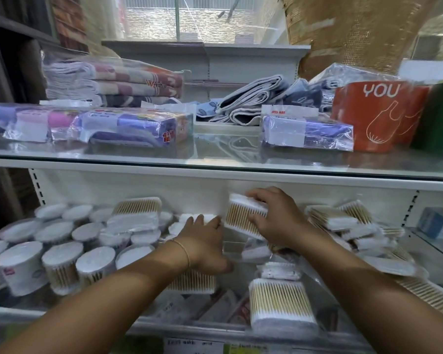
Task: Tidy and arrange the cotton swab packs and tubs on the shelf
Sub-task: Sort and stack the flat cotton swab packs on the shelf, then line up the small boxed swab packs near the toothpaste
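Note:
On the lower shelf [241, 330], several round cotton swab tubs [59, 267] stand in rows at the left. Flat clear packs of wooden-stick swabs lie loosely at the centre and right, one pack [279, 302] near the front edge and a heap of packs [343, 221] at the right. My right hand [276, 215] grips a swab pack [243, 215] held tilted above the shelf's middle. My left hand [205, 241] lies flat, fingers spread, on packs in the centre; another pack [192, 282] shows beneath its wrist.
A glass shelf [215, 159] above carries bagged cloths [131, 129], folded towels [113, 83], grey-blue cloths [261, 100] and an orange pack marked YOU [374, 113]. A blue box [437, 223] sits at the far right. Price labels run along the lower shelf's front edge.

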### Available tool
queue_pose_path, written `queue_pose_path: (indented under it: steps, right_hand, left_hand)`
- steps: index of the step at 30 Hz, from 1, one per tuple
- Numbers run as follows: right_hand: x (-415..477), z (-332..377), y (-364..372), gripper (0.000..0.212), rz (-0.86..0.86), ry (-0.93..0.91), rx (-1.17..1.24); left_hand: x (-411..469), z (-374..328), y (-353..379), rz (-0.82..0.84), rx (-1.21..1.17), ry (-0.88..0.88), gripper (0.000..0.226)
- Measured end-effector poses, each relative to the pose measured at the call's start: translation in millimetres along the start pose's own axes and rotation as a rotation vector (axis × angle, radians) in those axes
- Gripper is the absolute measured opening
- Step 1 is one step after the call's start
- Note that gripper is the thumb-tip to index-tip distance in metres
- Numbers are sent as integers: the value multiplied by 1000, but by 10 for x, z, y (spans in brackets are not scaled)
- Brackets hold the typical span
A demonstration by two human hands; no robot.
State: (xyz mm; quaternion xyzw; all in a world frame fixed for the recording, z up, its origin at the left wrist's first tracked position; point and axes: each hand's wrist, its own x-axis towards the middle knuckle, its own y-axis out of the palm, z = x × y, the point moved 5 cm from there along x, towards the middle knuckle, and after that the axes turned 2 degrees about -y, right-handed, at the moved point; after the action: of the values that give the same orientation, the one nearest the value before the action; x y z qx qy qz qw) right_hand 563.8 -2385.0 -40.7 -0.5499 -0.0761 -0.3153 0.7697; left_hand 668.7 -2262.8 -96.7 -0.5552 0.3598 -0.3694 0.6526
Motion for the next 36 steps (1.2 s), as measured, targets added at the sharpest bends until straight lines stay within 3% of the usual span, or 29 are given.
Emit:
queue_pose_path:
  steps: [7,15,17,20,26,36]
  right_hand:
    - [69,-26,192,49,56,-23,-1]
    - [65,30,367,46,136,-128,-41]
    - [61,16,318,58,157,-123,-96]
    - [17,-18,163,62,212,-58,-260]
    - [-109,-45,162,91,402,38,-445]
    - [-62,-193,400,66,428,95,-491]
  left_hand:
    - [-4,41,13,-85,-62,-28,87]
    - [2,13,-309,-516,-281,77,51]
    - [99,-20,-381,-503,-209,95,53]
    - [237,-64,-402,-390,-39,46,35]
    - [394,-81,-311,-294,-98,48,33]
    - [462,-93,-234,-403,-84,33,29]
